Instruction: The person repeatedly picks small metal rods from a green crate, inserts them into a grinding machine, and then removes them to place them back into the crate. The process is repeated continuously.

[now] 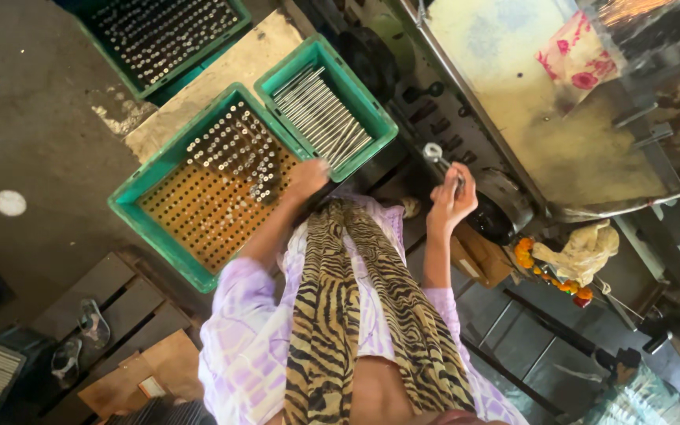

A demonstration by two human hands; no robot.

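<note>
Item: person at a machine bench, seen from above, wearing a lilac garment and a striped scarf (332,315).

Left hand (308,177): reaches down to the near edge of the large green crate (131,206), beside its rack of upright metal pins (234,153). The fingers curl downward; whether they are closed on a pin cannot be told.

Right hand (452,197): raised in front of the grey machine (545,126), fingers closed around a short metal rod (437,155) with a ring-shaped end pointing up toward the machine's front.

Adjacent stock: small green crate (326,106) holding long rods laid flat, touching the large crate's far corner; a third crate (163,39) of pins further off; sandals (80,338) on a wooden pallet; orange flowers (548,271) hung on the machine.

Risks, as judged:
- The hands work well apart; with attention on one, the other may fumble and drop its piece between crate and machine.
- The left hand, groping at the rack, could knock neighbouring pins out of their holes.
- The loose scarf hangs near the machine's front and could catch on moving parts.
</note>
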